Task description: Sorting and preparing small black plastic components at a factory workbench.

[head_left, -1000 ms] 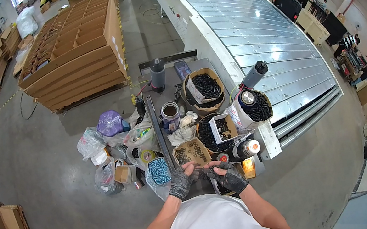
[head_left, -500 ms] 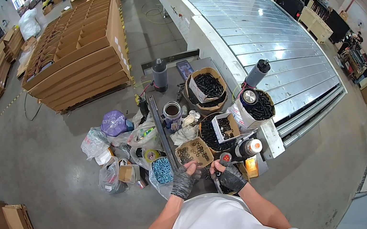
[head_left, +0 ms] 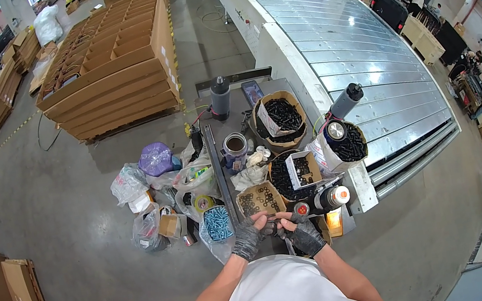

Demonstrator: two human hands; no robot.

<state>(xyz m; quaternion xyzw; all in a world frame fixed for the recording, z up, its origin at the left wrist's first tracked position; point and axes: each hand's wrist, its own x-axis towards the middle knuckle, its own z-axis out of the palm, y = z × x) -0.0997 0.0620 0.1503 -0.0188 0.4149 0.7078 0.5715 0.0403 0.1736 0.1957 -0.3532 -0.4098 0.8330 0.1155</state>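
Note:
Over the near end of the work table, my left hand [head_left: 249,237] and my right hand [head_left: 304,235] meet fingertip to fingertip, both in dark fingerless gloves. The fingers of each are pinched together. A small dark piece seems to sit between them, too small to name. Just beyond my left fingertips is a shallow cardboard box [head_left: 260,200] with small dark rings scattered in it. A bag of blue screws [head_left: 218,224] lies left of my left hand. Beyond my right hand stand a small red-topped container [head_left: 301,208] and a dark bottle with a white and orange cap [head_left: 333,197].
Boxes of black bolts [head_left: 281,117] and a small white box [head_left: 303,169] fill the table, with an open thermos [head_left: 234,146] and two grey cylindrical tools [head_left: 220,98]. A slatted metal conveyor [head_left: 343,57] runs along the right. Plastic bags [head_left: 147,227] hang at the left.
My hands have come closer together, the right one moving left so the fingertips meet. The whole view has shifted slightly, so the table appears farther right and lower.

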